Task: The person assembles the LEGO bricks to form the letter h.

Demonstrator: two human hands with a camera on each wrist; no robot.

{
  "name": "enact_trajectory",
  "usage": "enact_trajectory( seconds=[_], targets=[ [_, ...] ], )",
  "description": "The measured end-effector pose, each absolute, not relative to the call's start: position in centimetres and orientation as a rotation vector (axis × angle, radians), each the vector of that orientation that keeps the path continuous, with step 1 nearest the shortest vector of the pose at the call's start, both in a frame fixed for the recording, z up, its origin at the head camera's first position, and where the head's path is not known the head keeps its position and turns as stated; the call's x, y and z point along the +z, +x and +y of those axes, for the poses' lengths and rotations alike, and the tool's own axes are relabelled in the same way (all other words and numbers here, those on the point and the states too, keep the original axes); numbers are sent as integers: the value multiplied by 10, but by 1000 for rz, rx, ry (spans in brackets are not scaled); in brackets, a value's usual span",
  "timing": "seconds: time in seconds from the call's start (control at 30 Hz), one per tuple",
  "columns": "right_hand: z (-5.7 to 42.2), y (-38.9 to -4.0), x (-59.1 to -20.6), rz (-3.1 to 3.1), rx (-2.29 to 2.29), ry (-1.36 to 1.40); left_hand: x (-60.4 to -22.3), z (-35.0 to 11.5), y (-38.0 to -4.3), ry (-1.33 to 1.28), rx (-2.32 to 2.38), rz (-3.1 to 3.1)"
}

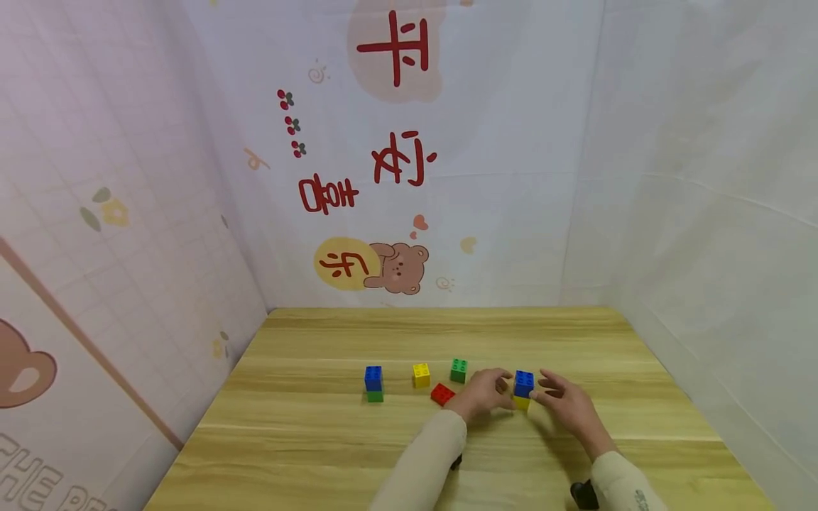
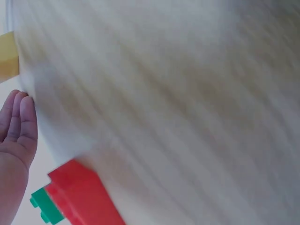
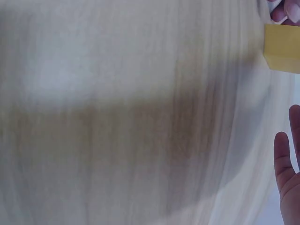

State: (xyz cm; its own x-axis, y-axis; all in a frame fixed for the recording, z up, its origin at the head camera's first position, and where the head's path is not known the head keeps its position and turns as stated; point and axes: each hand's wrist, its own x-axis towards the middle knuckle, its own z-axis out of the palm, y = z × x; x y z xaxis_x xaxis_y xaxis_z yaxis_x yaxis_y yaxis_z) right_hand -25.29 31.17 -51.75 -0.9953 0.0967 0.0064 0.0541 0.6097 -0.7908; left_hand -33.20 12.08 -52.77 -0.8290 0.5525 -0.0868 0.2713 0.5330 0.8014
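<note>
A blue toy brick sits on top of a yellow brick, forming a small upright stack on the table. On its left side is my left hand, fingers relaxed and pointing toward the stack. My right hand flanks it on the right, fingertips close to the bricks and the fingers loosely extended. In the left wrist view the left hand shows straight fingers, apart from the yellow brick. Likewise, the right wrist view has the right hand with spread fingers below the yellow brick.
A red brick lies just beside the left wrist, with a green brick behind it. Farther left stand a yellow brick and a blue brick stacked on a green one. Printed cloth walls border the wooden table.
</note>
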Motion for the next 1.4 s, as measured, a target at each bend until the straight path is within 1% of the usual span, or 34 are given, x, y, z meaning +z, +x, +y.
enact_trajectory(
  seconds=[0.17, 0.4, 0.77, 1.1, 1.4],
  targets=[
    [309, -250, -508, -2762, 1342, -186, -516, 110, -329, 707, 1165, 2464],
    [307, -244, -500, -2690, 1412, -285, -495, 97, -323, 662, 1259, 2417],
    [297, -245, -489, -2560, 1396, -302, -479, 81, -328, 665, 1356, 2407],
    [275, -251, -475, -2463, 1403, -262, -454, 64, -328, 736, 1398, 2391],
    [250, -258, -470, -2405, 1411, -204, -441, 37, -335, 711, 1473, 2389]
  ],
)
